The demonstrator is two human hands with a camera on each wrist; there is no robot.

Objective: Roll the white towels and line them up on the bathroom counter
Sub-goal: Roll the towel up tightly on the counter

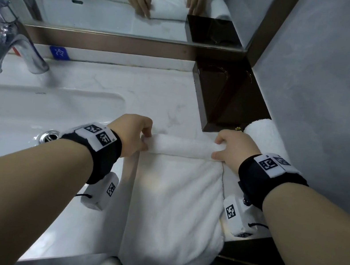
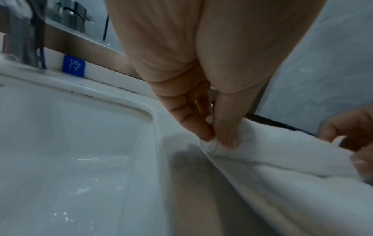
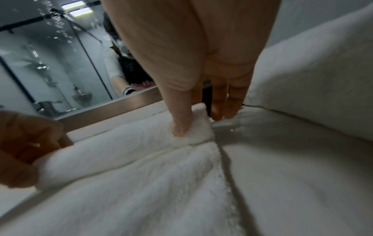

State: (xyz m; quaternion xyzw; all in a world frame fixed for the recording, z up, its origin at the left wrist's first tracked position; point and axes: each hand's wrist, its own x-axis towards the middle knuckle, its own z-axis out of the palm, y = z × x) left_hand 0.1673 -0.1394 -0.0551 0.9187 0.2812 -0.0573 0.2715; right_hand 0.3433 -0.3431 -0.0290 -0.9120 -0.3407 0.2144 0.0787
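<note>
The bathroom counter [image 1: 130, 87] spreads pale and marbled in front of me, with the sink [image 1: 8, 117] sunk into its left side and the faucet [image 1: 9, 42] at the far left. A dark tray [image 1: 229, 99] sits in the far right corner under the mirror [image 1: 121, 6].

The white towel [image 1: 175, 202] I am working on lies flat on the counter just right of the sink, its near end drooping over the counter's near edge. Its far end is turned up into a slim roll [image 1: 183, 147] running left to right between my hands. A finished rolled towel [image 1: 262, 133] rests at the right, by the wall and touching the tray's near corner.

My left hand [image 1: 131, 134] has thumb and fingertips [image 2: 206, 132] curled and pinching the roll's left end. My right hand [image 1: 231, 149] pinches the right end, thumb pressed on top and fingers tucked behind it.

I judge the terry cloth to be light, soft and thick, with no stiffness: it will sag in the middle and spring loose if I let go, though it should not slip. Holding both ends of the roll seems best, pressing down while turning it toward me evenly so the ends do not cone or drift toward the sink.
</note>
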